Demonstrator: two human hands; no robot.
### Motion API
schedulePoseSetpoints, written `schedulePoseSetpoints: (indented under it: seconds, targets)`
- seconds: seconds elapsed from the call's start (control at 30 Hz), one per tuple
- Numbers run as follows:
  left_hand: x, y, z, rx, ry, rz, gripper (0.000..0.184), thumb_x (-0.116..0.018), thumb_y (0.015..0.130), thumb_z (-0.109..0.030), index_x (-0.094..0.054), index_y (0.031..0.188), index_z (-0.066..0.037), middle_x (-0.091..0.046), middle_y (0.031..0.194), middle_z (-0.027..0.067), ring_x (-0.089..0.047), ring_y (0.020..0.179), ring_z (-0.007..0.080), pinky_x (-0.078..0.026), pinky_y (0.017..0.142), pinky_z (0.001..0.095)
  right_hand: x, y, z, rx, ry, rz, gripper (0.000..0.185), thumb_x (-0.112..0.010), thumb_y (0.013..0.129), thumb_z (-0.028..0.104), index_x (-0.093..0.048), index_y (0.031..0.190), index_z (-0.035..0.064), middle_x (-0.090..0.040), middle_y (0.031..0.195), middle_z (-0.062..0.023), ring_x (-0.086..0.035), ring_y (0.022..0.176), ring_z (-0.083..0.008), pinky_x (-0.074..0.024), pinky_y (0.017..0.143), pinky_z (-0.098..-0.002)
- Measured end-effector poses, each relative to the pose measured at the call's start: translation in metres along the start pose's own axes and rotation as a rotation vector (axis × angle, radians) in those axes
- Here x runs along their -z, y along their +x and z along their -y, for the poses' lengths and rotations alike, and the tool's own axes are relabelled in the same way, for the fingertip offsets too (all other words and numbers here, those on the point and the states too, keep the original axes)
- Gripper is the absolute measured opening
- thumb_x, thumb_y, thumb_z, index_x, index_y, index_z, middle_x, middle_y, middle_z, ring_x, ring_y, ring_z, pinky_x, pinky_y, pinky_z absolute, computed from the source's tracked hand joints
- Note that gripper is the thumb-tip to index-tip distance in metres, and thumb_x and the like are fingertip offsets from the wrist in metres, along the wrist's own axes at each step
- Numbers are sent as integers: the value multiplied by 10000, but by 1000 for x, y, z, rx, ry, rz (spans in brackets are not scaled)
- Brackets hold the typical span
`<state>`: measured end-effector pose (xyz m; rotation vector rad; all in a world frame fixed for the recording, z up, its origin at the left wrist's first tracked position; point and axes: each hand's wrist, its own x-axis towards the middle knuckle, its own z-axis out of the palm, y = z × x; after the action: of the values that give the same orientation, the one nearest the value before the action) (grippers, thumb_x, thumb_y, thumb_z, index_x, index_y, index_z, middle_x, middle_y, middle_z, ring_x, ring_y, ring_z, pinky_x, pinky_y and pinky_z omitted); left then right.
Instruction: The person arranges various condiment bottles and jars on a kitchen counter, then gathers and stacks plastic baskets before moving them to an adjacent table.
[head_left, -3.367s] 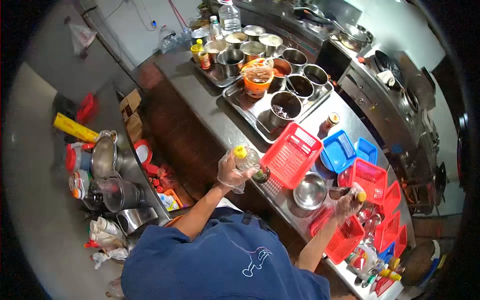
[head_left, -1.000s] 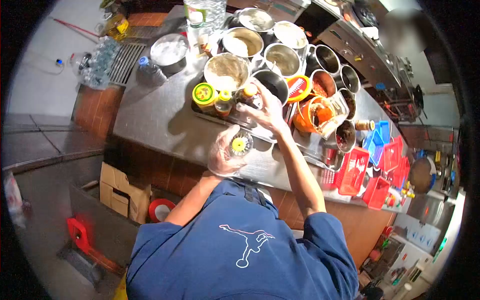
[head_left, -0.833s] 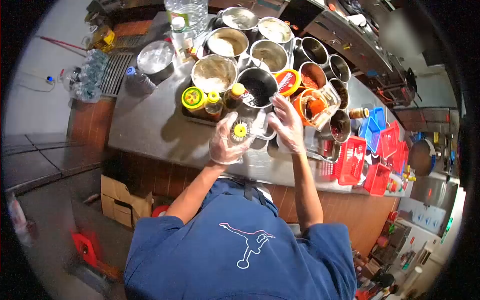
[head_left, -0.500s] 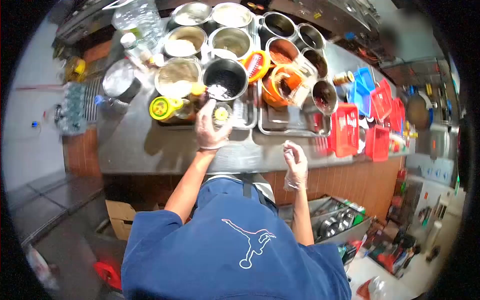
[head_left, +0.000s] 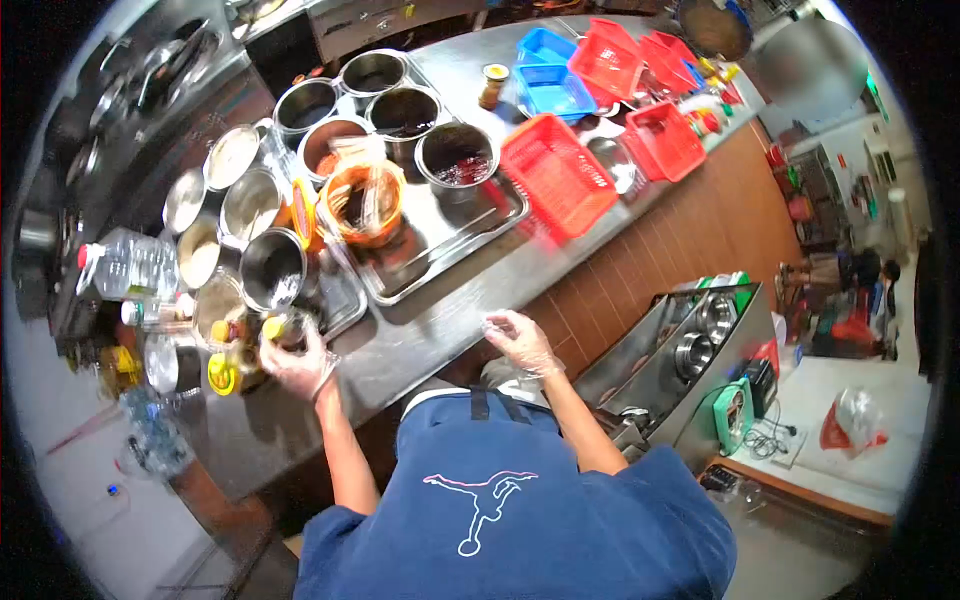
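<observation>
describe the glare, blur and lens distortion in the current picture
Head view: black rounded corners, and the far edge of the table bows; head view: bright glare whitens part of the larger tray; head view: the bottle at the left hand is soft-edged, its outline hard to trace.

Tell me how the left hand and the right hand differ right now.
The left hand has its fingers around a yellow-capped bottle; the right hand holds nothing, fingers loosely curled. The left hand is close beside the metal pots; the right hand is apart from them, by the counter's front edge. Both wear clear plastic gloves.
</observation>
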<state>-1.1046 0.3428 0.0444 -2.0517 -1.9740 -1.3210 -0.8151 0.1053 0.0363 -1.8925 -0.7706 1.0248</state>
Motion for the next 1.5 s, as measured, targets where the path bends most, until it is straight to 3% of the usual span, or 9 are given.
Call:
schedulePoseSetpoints:
  seconds: [0.2,0.27,0.33,0.37,0.77,1.0,1.33,1.43,1.5]
  targets:
    - [8,-54,-58,-104,80,-97,717,-784,745,-151,-446,1357,7,-489,1280,201,-503,1185,367,-494,981,433,87,-3,-40,29,167,-145,336,-726,876,264,-677,1139,61,-708,1008,-78,-672,889,-160,-535,822,-306]
    - [1,-80,-101,45,-65,73,662,-755,738,-102,-461,1319,17,-479,1243,186,-514,1141,351,-488,982,427,126,-9,-50,43,275,-212,297,-718,889,246,-684,1125,68,-708,975,-52,-659,866,-130,-531,809,-290]
    - [-38,-108,-129,-147,-381,57,560,-718,755,-89,-500,1258,27,-478,1212,177,-524,1105,330,-498,922,411,166,-13,-60,36,256,-319,263,-718,892,210,-687,1114,72,-704,956,-30,-648,853,-108,-526,800,-266]
    - [-26,-115,-180,-336,-157,106,498,-707,757,-86,-539,1210,30,-487,1192,167,-528,1109,308,-499,892,390,187,-14,-67,55,255,-372,255,-719,891,202,-687,1106,69,-706,960,-31,-648,856,-106,-526,799,-265]
    - [-91,-254,-447,-638,-837,958,358,-716,754,-80,-608,1095,-68,-606,1127,166,-605,1024,323,-556,707,376,337,-50,-142,21,530,-779,199,-655,942,155,-636,1089,22,-692,1054,-73,-646,969,-138,-514,894,-301]
    - [-171,-302,-555,-706,-896,1024,355,-739,755,-70,-613,1087,-72,-611,1118,167,-618,986,315,-559,689,359,390,-42,-204,-60,664,-839,197,-650,939,115,-637,1102,7,-679,1042,-57,-624,957,-115,-503,877,-268]
    - [-319,-306,-782,-737,-927,893,373,-742,770,-164,-614,1105,-63,-639,1086,174,-628,995,357,-527,850,432,600,15,-197,-47,747,-926,200,-644,934,96,-626,1102,-12,-643,1001,-23,-599,919,-98,-485,867,-253]
    - [-366,-312,-831,-709,-908,876,432,-766,761,-220,-603,1124,-53,-630,1104,192,-614,1027,383,-506,882,460,643,28,-184,-216,162,-1034,225,-631,946,121,-630,1126,-14,-648,996,-35,-584,904,-100,-472,861,-260]
    - [-388,-308,-859,-716,-933,867,459,-771,761,-237,-595,1135,-39,-630,1106,201,-613,1033,389,-504,889,460,664,42,-186,-156,289,-1049,224,-632,944,121,-630,1123,-13,-650,995,-36,-584,908,-99,-471,866,-260]
